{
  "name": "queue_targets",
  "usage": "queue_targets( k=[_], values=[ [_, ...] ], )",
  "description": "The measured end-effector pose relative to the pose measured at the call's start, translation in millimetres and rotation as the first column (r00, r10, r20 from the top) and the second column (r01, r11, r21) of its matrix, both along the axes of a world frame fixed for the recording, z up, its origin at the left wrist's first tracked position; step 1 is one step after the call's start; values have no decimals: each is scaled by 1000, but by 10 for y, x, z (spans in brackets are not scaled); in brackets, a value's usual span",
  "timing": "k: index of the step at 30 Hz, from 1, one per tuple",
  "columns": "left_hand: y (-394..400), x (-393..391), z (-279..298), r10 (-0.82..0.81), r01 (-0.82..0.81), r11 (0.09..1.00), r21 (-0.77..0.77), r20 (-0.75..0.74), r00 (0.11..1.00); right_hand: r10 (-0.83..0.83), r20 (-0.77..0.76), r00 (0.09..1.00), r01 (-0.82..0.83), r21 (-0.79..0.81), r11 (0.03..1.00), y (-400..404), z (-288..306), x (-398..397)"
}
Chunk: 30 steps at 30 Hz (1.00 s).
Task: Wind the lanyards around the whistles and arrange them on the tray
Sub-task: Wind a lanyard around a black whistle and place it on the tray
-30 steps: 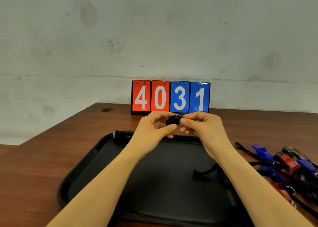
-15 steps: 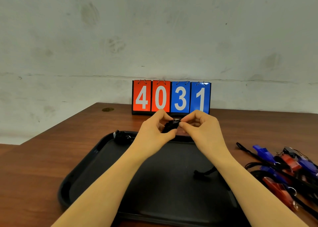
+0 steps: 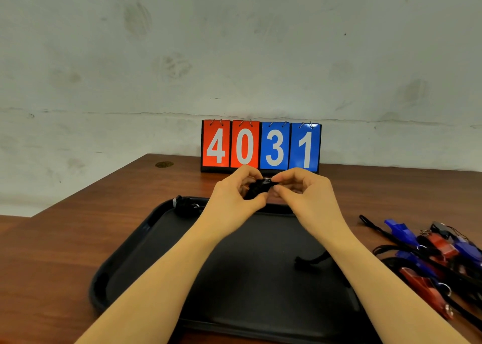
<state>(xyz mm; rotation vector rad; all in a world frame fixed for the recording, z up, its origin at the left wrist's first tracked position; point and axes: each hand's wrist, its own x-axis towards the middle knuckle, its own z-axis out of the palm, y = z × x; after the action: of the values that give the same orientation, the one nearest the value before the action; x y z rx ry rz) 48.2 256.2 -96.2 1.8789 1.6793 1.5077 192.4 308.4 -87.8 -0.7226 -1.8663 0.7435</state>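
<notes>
Brown wooden table (image 3: 78,239) | my left hand (image 3: 234,200) and right hand (image 3: 305,195) pinch small black whistle (image 3: 258,188) above black plastic tray (image 3: 125,260), steadying it for winding.

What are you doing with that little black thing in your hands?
A person holds a black whistle up above the black tray, the left hand gripping it while the right hand pinches at its end, seemingly winding its lanyard. One wound black whistle already sits in the tray's far left corner. A pile of blue and red whistles with loose lanyards waits on the table to the right.
</notes>
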Motion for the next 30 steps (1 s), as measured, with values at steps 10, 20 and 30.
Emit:
queue_targets(
  k=[10,20,30],
  values=[
    [-2,-17,-3,-24,23,1000,-15,-36,999,-84,130,988,37,328,944,55,-22,33],
    [-14,-19,-24,-55,56,998,0,-121,991,-61,197,978,-2,308,951,105,13,59],
    [25,-7,-43,-127,124,989,-78,-23,992,-59,282,958,-43,343,938,104,-14,52]
  ],
)
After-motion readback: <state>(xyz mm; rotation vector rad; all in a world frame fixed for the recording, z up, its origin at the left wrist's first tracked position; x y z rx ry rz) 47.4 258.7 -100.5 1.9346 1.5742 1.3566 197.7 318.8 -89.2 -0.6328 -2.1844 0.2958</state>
